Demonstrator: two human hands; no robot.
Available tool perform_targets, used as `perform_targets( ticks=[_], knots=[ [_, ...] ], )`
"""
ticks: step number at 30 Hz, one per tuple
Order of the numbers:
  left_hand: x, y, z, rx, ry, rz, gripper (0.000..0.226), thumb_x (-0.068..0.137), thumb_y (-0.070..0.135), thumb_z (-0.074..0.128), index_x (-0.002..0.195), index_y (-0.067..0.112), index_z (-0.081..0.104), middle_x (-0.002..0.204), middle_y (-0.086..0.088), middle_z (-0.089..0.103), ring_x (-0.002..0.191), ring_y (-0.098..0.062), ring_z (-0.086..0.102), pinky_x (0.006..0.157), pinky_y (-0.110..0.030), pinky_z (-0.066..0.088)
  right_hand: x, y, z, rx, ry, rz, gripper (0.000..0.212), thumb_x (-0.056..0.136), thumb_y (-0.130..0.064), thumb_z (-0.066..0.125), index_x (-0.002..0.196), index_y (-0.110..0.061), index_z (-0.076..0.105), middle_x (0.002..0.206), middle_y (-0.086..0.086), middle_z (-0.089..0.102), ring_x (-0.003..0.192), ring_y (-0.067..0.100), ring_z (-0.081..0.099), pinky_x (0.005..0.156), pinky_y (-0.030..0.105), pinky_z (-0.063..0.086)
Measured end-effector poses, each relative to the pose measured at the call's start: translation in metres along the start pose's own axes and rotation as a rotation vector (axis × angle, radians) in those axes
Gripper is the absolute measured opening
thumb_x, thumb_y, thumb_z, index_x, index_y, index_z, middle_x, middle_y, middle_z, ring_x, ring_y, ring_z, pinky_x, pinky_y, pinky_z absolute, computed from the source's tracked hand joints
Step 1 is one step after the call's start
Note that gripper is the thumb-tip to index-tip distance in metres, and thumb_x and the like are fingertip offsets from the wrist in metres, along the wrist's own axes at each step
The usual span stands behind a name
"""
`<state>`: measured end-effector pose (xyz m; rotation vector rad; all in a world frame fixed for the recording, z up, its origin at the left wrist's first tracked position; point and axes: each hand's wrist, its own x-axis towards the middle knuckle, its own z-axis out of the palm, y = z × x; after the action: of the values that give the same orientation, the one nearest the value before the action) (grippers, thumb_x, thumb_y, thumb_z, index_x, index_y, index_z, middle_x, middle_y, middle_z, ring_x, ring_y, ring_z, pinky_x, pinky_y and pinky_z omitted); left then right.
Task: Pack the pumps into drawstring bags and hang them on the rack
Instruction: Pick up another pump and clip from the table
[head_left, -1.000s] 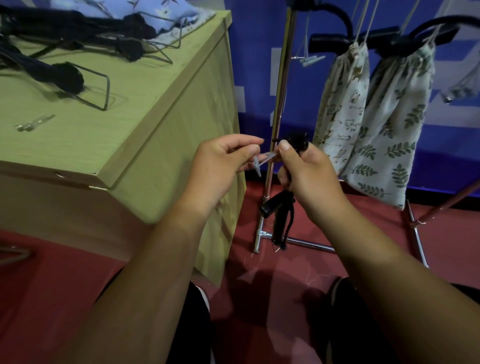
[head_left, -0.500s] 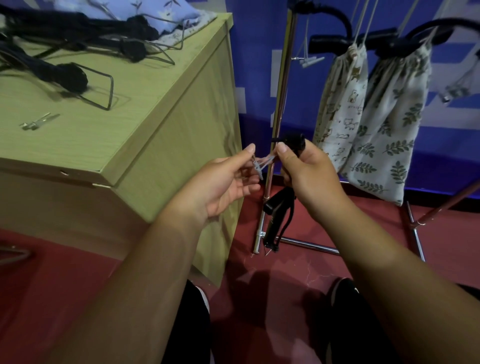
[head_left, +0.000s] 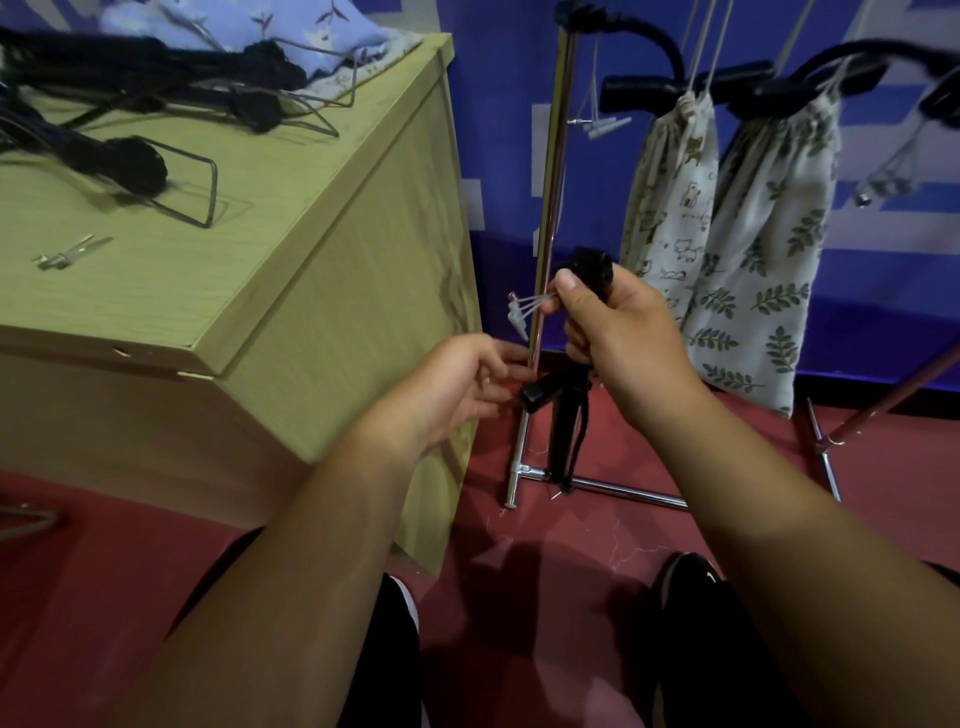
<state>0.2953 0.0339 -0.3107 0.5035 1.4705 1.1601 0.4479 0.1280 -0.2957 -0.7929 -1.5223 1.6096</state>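
Note:
My right hand (head_left: 618, 338) grips a black pump (head_left: 563, 415) upright in front of the rack pole (head_left: 550, 208). Its thumb also pinches a small bunch of clear plastic nozzles (head_left: 522, 312) that sticks out to the left. My left hand (head_left: 457, 384) is lower and to the left, fingers loosely curled, fingertips close to the pump's black foot, holding nothing that I can see. Two printed drawstring bags (head_left: 748, 249) hang from black hooks on the rack. More black pumps (head_left: 119, 156) lie on the wooden cabinet (head_left: 291, 249).
Folded blue fabric bags (head_left: 291, 31) sit at the cabinet's far edge. A clear nozzle set (head_left: 67, 254) lies on the cabinet top. Another nozzle set (head_left: 602, 124) dangles on the rack. The rack's chrome base (head_left: 613, 488) rests on the red floor by my shoes.
My left hand let go of the nozzle bunch and dropped down toward the pump's foot. My right hand keeps the pump and nozzles, raised slightly.

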Motion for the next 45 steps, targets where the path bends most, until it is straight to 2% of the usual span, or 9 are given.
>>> perform_targets(
  ticks=[3,7,10,16,23,31,39,42,45],
  knots=[
    [-0.003,-0.008,0.012,0.159,-0.147,0.096,0.052,0.072,0.014,0.060,0.123,0.015,0.072,0.113,-0.006,0.075,0.104,-0.020,0.065,0.088,-0.027,0.049,0.000,-0.004,0.000,0.023,-0.013,-0.011,0.012,0.108,-0.027,0.065,0.105,-0.019,0.073,0.091,0.001,0.075,0.060,0.012,0.048,0.058,0.032,0.041],
    [0.006,-0.020,0.022,0.417,0.046,0.328,0.037,0.084,0.009,0.087,0.118,0.017,0.075,0.095,0.008,0.079,0.085,-0.001,0.073,0.077,-0.018,0.052,-0.003,-0.012,0.002,-0.001,-0.013,-0.022,0.015,0.108,-0.025,0.063,0.112,-0.018,0.076,0.093,-0.002,0.076,0.071,0.011,0.058,0.067,0.034,0.050],
    [0.004,-0.021,0.026,0.328,0.070,0.335,0.030,0.083,-0.002,0.085,0.111,0.006,0.076,0.082,0.004,0.077,0.072,-0.004,0.072,0.067,-0.018,0.054,-0.002,-0.014,-0.003,-0.385,0.027,-0.135,0.017,0.108,-0.029,0.063,0.115,-0.023,0.078,0.104,-0.003,0.075,0.093,0.008,0.068,0.083,0.024,0.052],
    [-0.006,0.007,0.018,0.337,0.222,0.499,0.028,0.079,0.012,0.092,0.102,0.026,0.083,0.095,0.002,0.083,0.088,-0.013,0.077,0.093,-0.037,0.062,-0.011,-0.014,-0.018,-0.495,0.266,-0.164,0.005,0.092,-0.015,0.058,0.094,-0.019,0.060,0.089,-0.004,0.060,0.077,0.010,0.054,0.069,0.025,0.042],
    [-0.046,0.065,0.022,0.231,0.248,0.621,0.018,0.085,0.009,0.087,0.102,0.008,0.082,0.079,-0.003,0.076,0.069,-0.016,0.069,0.075,-0.031,0.061,-0.029,0.025,-0.009,-0.907,-0.343,0.236,0.059,0.072,-0.060,0.075,0.116,-0.028,0.053,0.111,0.004,0.068,0.103,0.028,0.068,0.084,0.038,0.054],
    [-0.081,0.096,0.024,-0.158,0.140,0.655,0.041,0.099,0.039,0.073,0.118,0.002,0.074,0.101,-0.010,0.075,0.081,-0.015,0.069,0.078,-0.030,0.061,-0.033,0.004,0.004,-0.799,-0.213,0.014,0.025,0.102,-0.039,0.072,0.123,-0.028,0.063,0.106,-0.004,0.075,0.098,0.015,0.070,0.071,0.014,0.046],
    [-0.090,0.038,0.000,-0.144,0.272,-0.048,0.060,0.109,0.062,0.033,0.113,0.009,0.060,0.084,-0.007,0.061,0.064,-0.017,0.058,0.057,-0.032,0.053,-0.035,-0.084,0.028,-0.680,-0.136,-0.174,0.038,0.105,-0.039,0.069,0.139,-0.024,0.061,0.112,-0.013,0.067,0.096,0.006,0.062,0.067,-0.002,0.040],
    [-0.088,0.022,-0.003,-0.084,0.139,-0.312,0.069,0.106,0.069,0.027,0.127,0.006,0.046,0.112,-0.019,0.069,0.086,-0.030,0.070,0.078,-0.047,0.057,-0.037,-0.124,0.040,-0.616,-0.133,-0.241,0.040,0.104,-0.045,0.069,0.139,-0.029,0.061,0.110,-0.012,0.073,0.095,0.008,0.070,0.077,0.013,0.053],
    [-0.080,0.027,-0.001,-0.262,0.145,-0.217,0.046,0.112,0.051,0.035,0.143,0.018,0.037,0.109,-0.020,0.069,0.082,-0.035,0.072,0.075,-0.048,0.061,-0.039,-0.152,0.049,-0.573,-0.140,-0.268,0.036,0.103,-0.047,0.068,0.135,-0.032,0.061,0.096,-0.012,0.072,0.090,0.014,0.074,0.083,0.040,0.062]
  ],
)
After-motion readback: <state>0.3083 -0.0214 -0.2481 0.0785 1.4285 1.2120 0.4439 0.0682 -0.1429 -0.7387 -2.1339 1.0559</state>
